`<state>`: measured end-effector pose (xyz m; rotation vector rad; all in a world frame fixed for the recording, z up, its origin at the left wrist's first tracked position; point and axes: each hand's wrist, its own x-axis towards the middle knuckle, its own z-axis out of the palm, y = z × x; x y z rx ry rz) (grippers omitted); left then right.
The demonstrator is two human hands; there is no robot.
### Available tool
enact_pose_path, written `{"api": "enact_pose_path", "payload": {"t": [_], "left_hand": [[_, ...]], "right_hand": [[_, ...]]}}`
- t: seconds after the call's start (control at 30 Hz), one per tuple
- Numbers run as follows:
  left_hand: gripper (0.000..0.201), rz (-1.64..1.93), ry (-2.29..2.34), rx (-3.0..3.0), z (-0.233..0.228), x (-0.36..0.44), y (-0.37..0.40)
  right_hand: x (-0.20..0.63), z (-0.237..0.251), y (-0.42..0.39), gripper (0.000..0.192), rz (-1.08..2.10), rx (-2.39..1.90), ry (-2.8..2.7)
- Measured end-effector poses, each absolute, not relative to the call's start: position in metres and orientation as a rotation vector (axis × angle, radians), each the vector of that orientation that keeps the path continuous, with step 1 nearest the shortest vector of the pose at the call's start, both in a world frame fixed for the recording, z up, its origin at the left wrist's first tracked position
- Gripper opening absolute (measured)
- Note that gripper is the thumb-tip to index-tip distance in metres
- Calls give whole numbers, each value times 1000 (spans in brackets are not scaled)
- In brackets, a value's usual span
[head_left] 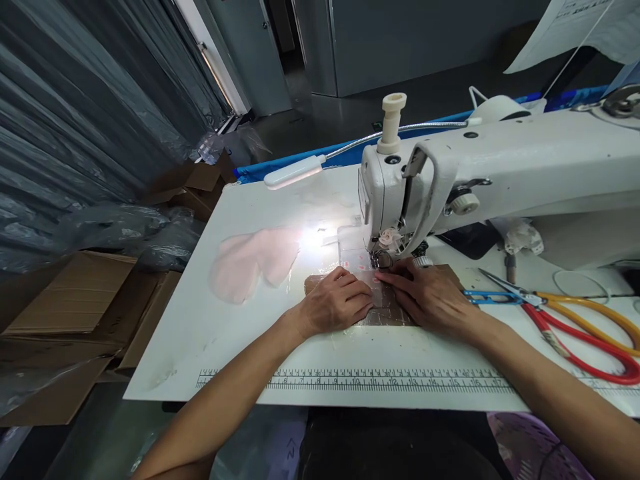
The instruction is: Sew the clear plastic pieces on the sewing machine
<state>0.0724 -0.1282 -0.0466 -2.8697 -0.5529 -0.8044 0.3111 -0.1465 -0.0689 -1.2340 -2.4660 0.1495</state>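
Observation:
My left hand (341, 298) lies palm down on a brown, shiny-covered plate (383, 317), its fingers slightly bent and resting on the surface. From the other side, my right hand (434, 293) reaches over the plate, with a fingertip close to the presser foot (383, 260). Between the two hands runs a thin pale sheet (356, 259) with small pink marks, partly under the needle area of the white sewing machine (395, 193). Neither hand visibly grips anything; what lies beneath the fingers is hidden.
Pale pink fabric pieces (250, 260) lie left on the white table (185, 333). Red-handled scissors (575, 350), orange-handled scissors (585, 308) and a blue tool (493, 297) lie right. A lamp (295, 172) shines above. Cardboard boxes (75, 293) stand beyond the left edge.

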Motion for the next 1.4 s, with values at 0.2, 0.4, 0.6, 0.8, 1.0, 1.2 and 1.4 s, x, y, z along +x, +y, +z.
{"api": "enact_pose_path", "payload": {"t": [0.2, 0.4, 0.6, 0.8, 1.0, 1.2, 1.4], "left_hand": [[13, -696, -551, -2972, -40, 70, -131], [16, -592, -498, -3053, -29, 70, -132], [20, -525, -395, -3139, -27, 72, -118], [22, -630, -388, -3184, -31, 68, -115], [28, -554, -425, -3164, -31, 67, -116], [31, -513, -462, -3165, -31, 66, -115], [37, -471, -510, -3110, -33, 67, -115]], "right_hand": [[311, -65, -147, 42, 216, -1234, -2454], [312, -68, -149, 41, 241, -1157, -2477], [307, -63, -153, 39, 199, -1217, -2477], [301, -59, -155, 40, 105, -1292, -2496], [298, -60, -152, 42, -88, -1340, -2523], [296, -57, -153, 43, -109, -1346, -2524], [299, -57, -157, 44, -3, -1307, -2522]]}}
